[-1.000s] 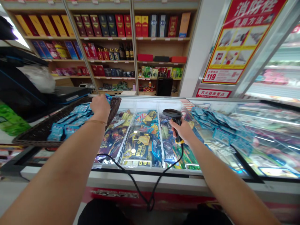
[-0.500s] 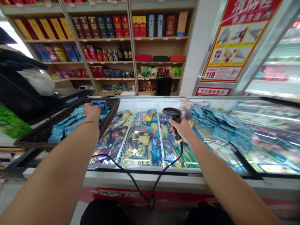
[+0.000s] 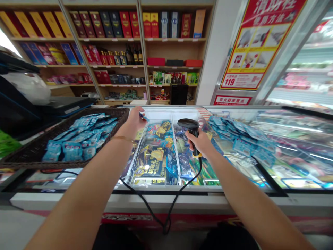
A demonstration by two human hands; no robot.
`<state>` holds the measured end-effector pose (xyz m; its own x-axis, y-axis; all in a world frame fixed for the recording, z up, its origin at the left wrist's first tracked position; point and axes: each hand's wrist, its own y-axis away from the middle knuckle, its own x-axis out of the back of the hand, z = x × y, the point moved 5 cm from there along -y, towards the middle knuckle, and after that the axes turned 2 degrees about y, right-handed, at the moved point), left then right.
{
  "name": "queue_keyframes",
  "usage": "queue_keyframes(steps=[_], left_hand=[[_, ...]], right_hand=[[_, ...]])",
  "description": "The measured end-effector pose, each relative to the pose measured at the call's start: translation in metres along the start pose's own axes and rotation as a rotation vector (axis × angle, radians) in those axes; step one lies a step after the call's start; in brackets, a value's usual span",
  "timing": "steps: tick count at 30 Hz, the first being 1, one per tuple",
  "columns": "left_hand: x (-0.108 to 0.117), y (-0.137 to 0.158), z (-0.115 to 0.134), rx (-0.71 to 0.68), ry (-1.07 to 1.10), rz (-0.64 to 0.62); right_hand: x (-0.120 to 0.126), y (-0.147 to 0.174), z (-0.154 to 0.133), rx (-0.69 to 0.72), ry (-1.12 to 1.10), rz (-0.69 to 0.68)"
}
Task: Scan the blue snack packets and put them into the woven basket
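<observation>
My right hand (image 3: 199,141) is wrapped round the handle of a black barcode scanner (image 3: 189,124), raised over the freezer. A black cable (image 3: 153,208) loops down from the scanner toward the freezer's front. Over the left part of the freezer, my left hand (image 3: 135,117) grips a small blue packet (image 3: 144,118), mostly hidden behind the fingers. To the left of that hand, a dark wicker basket (image 3: 23,158) holds several blue packets (image 3: 85,133). More blue packets (image 3: 244,133) lie in a heap on the glass at right.
Below my hands is a chest freezer (image 3: 182,198) with white wire dividers (image 3: 140,147) and bagged frozen food (image 3: 156,159). A black scale (image 3: 59,106) stands at far left. Behind are shelves (image 3: 109,40) of boxes and bottles, and a red-and-yellow sign (image 3: 262,45).
My left hand has moved right, out of the basket and over the freezer, with a blue packet in it. My right hand still holds the scanner in nearly the same place.
</observation>
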<state>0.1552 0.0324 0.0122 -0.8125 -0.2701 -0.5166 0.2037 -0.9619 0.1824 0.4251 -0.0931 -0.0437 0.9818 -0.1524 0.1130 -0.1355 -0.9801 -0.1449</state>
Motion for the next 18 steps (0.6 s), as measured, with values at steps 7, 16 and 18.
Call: queue_keyframes(steps=[7,16,18], left_hand=[[-0.025,0.005,-0.081,0.197,0.267,-0.026],[-0.011,0.006,-0.102,0.139,0.174,0.025],[-0.011,0.006,-0.102,0.078,0.158,-0.012]], right_hand=[[0.000,0.002,-0.003,0.012,0.004,-0.008],[-0.002,0.003,0.000,0.016,0.075,-0.034],[-0.002,0.003,0.001,0.009,0.088,-0.037]])
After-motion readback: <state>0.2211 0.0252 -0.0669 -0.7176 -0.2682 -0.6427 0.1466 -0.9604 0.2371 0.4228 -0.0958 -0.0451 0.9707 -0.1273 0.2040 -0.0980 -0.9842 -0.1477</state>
